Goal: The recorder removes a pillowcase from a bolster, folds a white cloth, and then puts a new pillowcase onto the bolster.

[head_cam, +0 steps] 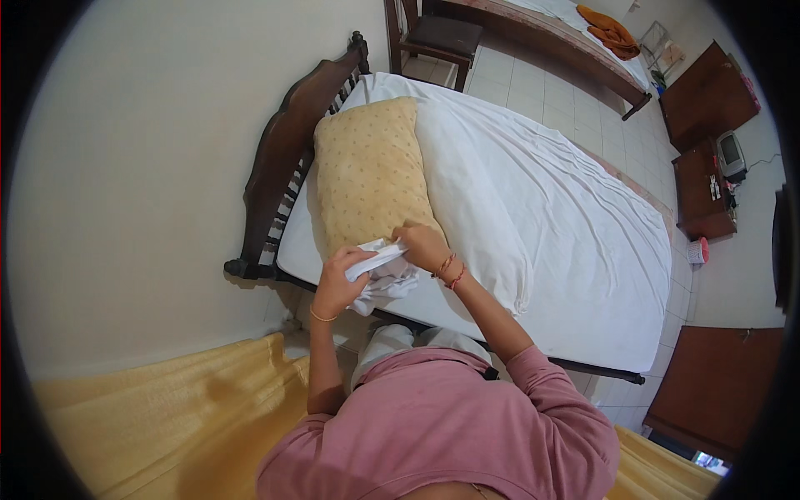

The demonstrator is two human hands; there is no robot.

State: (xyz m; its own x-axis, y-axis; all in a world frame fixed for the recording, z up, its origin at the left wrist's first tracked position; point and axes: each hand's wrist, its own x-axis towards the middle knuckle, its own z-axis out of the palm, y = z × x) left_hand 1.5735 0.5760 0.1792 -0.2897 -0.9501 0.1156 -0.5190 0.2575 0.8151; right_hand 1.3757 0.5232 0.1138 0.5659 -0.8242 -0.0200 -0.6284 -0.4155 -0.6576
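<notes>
Both of my hands hold a bunched white cloth (389, 280) at the near edge of the bed. My left hand (341, 280) grips its left part, thumb and fingers around a folded band. At the other end of that band, my right hand (423, 245) pinches the cloth close to the pillow's lower corner; whether its fingers also hold the pillow, I cannot tell. The yellow patterned pillow (372, 172) lies flat by the headboard, its near end partly behind the hands and cloth. Beside it on the right stretches a long white pillow or bolster (465, 206).
A white sheet (581, 250) covers the mattress, wrinkled on the far side. The dark wooden headboard (281, 137) stands on the left by the wall. Beyond the bed are a chair (444, 37) and another bed (544, 34). A yellow curtain (181, 412) hangs at the lower left.
</notes>
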